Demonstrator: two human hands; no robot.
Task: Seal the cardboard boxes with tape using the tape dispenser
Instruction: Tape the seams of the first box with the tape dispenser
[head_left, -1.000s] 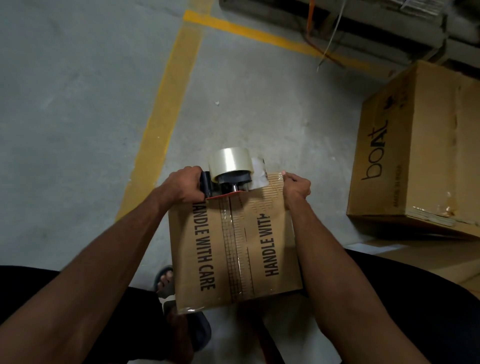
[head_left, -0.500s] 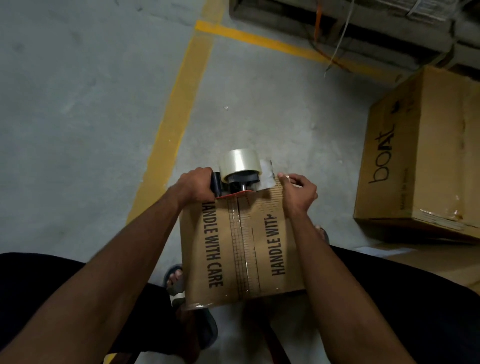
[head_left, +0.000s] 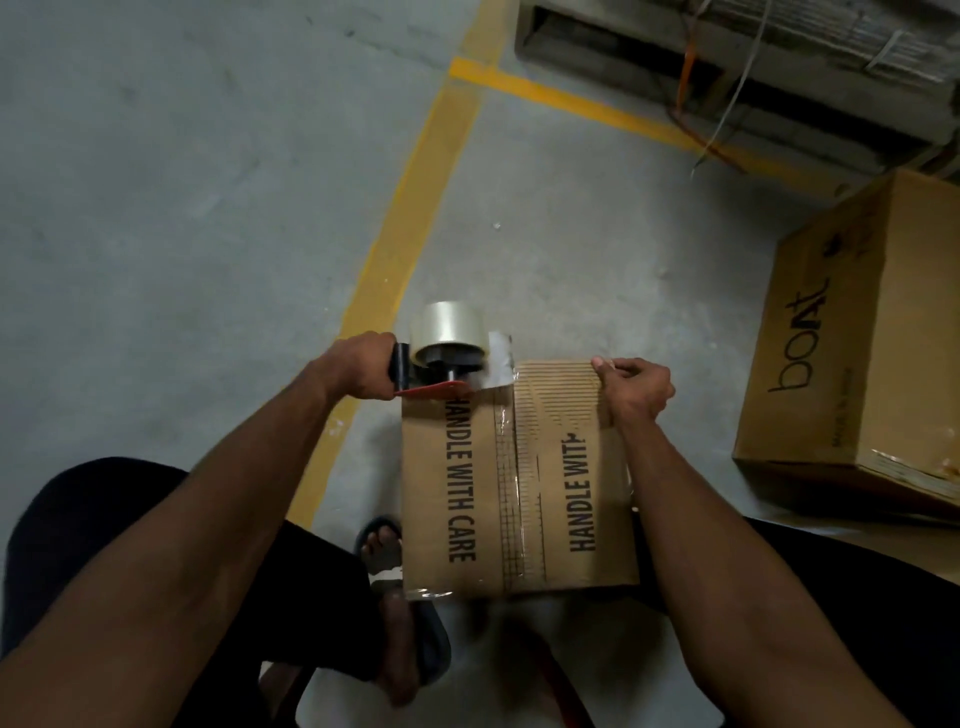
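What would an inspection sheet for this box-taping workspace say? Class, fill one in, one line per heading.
Surface: grey concrete floor with yellow painted lines.
Job's things: "HANDLE WITH CARE" box, clear tape along its centre seam; tape dispenser at the box's far edge.
Clutter: second, larger carton to the right.
Grippers: left hand grips the dispenser handle; right hand holds the box's far right corner.
Cables: orange and pale wires hanging at top right.
Surroundings: concrete ledge at top right; sandalled foot beside the box.
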